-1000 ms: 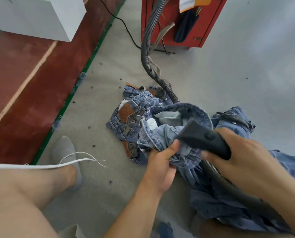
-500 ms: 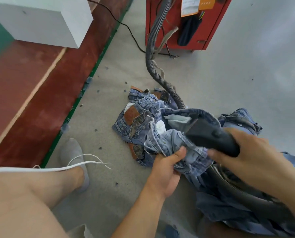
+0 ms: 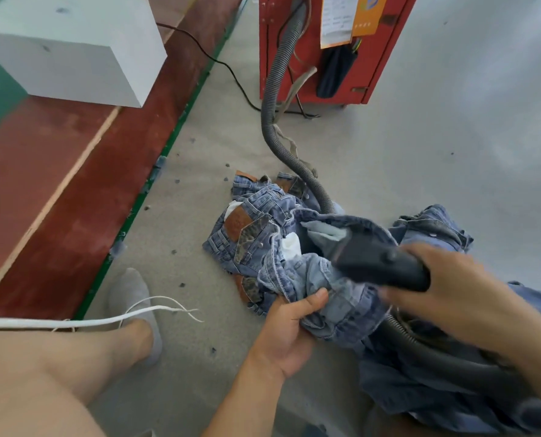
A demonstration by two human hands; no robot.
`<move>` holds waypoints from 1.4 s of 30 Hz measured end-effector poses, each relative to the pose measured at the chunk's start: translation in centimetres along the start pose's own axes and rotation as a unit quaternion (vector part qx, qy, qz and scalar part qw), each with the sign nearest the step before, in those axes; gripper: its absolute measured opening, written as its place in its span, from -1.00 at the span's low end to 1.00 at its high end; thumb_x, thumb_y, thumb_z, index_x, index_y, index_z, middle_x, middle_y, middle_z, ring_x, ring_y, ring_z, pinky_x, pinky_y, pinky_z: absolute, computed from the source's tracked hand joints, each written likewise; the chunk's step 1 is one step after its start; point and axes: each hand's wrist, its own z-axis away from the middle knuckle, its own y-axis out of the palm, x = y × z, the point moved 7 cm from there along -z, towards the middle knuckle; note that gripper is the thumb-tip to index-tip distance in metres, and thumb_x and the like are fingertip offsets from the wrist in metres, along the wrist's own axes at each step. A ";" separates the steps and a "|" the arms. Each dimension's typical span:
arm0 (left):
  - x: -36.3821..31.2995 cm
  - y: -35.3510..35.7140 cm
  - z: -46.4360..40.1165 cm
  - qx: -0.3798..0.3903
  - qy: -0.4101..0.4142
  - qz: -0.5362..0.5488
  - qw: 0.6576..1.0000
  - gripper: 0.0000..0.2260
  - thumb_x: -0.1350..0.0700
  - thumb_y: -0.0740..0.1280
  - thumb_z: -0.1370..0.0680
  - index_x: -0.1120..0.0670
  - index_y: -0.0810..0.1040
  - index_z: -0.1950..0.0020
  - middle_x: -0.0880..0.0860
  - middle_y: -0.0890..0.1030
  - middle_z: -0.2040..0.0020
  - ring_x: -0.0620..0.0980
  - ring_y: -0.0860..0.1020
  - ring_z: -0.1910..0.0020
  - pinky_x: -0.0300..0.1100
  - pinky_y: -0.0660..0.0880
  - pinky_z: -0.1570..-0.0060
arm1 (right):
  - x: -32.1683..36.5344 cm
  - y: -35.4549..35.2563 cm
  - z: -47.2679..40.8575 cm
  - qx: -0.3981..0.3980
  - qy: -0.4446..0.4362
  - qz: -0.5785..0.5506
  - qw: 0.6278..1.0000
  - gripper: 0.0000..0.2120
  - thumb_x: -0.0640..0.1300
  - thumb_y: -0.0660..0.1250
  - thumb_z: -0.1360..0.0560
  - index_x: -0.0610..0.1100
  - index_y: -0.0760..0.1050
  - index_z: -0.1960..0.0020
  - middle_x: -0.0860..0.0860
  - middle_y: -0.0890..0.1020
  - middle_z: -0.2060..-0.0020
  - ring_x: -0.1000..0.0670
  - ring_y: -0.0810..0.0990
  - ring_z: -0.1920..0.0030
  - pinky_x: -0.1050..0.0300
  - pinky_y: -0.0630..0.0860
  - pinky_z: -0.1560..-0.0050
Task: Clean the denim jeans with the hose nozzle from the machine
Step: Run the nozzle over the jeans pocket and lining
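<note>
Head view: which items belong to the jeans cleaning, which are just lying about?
In use:
blue denim jeans
black hose nozzle
grey ribbed hose
red metal machine
left hand
right hand

Lying about:
white box
white cord
black cable

Two hands (image 3: 286, 334) (image 3: 452, 298), one black hose nozzle (image 3: 379, 263), one ribbed hose (image 3: 275, 99), one red machine (image 3: 335, 48), one white box (image 3: 73, 48).

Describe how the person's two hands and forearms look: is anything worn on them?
Both are bare. The left hand and its forearm show no glove, sleeve, watch or ring. The right hand is also ungloved, and its forearm carries no sleeve or band as far as the frame shows. It is slightly blurred.
</note>
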 end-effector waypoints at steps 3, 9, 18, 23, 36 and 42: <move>-0.7 -0.6 0.9 -0.037 -0.073 -0.149 0.986 -0.55 0.00 0.49 -0.52 0.12 0.61 -0.38 0.19 0.59 -0.37 0.21 0.56 -0.37 0.12 0.48 -0.39 | -1.8 -3.4 -1.0 -0.139 0.079 -0.135 0.978 -0.74 0.08 0.59 -0.39 -0.04 0.59 0.15 0.06 0.67 0.43 0.14 0.59 0.49 0.09 0.48 0.36; -7.3 -2.6 3.8 -0.227 -0.076 -0.717 0.654 -0.53 -0.15 0.17 -0.69 0.08 0.24 -0.51 0.10 0.49 -0.38 0.10 0.54 -0.23 0.01 0.47 -0.27 | -4.6 -3.6 -2.8 -0.148 0.136 -0.302 0.932 -0.84 -0.21 0.54 -0.48 -0.21 0.58 0.15 0.00 0.63 0.49 -0.09 0.59 0.39 0.02 0.56 0.22; -10.5 -3.8 4.6 -0.228 0.093 -0.815 0.525 -0.69 0.37 0.24 -0.55 -0.05 0.57 0.11 0.04 0.53 -0.14 0.09 0.45 -0.24 -0.10 0.44 -0.11 | -1.6 -1.3 -3.7 -0.149 -0.038 -0.133 0.979 -0.26 -0.05 0.48 -0.57 0.34 0.08 -0.49 0.11 0.55 0.16 0.14 0.57 0.28 0.31 0.41 0.34; -8.8 -4.2 4.2 -0.122 0.066 -0.857 0.496 -0.66 -0.11 0.23 -0.58 -0.19 0.55 -0.34 -0.09 0.60 -0.06 0.02 0.43 -0.19 -0.03 0.53 -0.07 | -1.0 -0.3 -3.5 -0.106 -0.075 -0.103 0.986 -0.36 -0.11 0.41 -0.61 0.30 0.16 -0.49 0.04 0.55 -0.06 0.20 0.55 0.25 0.39 0.37 0.29; -9.6 -4.0 2.8 -0.089 0.050 -0.728 0.678 -0.85 0.09 0.29 -0.69 -0.11 0.65 -0.09 -0.07 0.62 -0.09 -0.04 0.58 -0.01 -0.09 0.54 -0.03 | -1.9 -0.8 -2.4 -0.110 -0.083 -0.088 0.986 -0.34 -0.13 0.35 -0.64 0.36 0.09 -0.51 0.13 0.54 0.20 0.17 0.60 0.41 0.40 0.42 0.47; -10.6 -4.2 4.4 -0.271 -0.123 -0.318 0.900 -0.50 -0.08 0.45 -0.34 0.17 0.63 -0.19 0.21 0.66 -0.17 0.26 0.64 -0.13 0.16 0.51 -0.27 | -0.7 -0.4 -1.5 -0.093 -0.129 -0.050 0.986 -0.45 -0.06 0.31 -0.68 0.47 0.21 -0.46 -0.03 0.63 0.03 0.07 0.58 0.22 0.21 0.46 0.26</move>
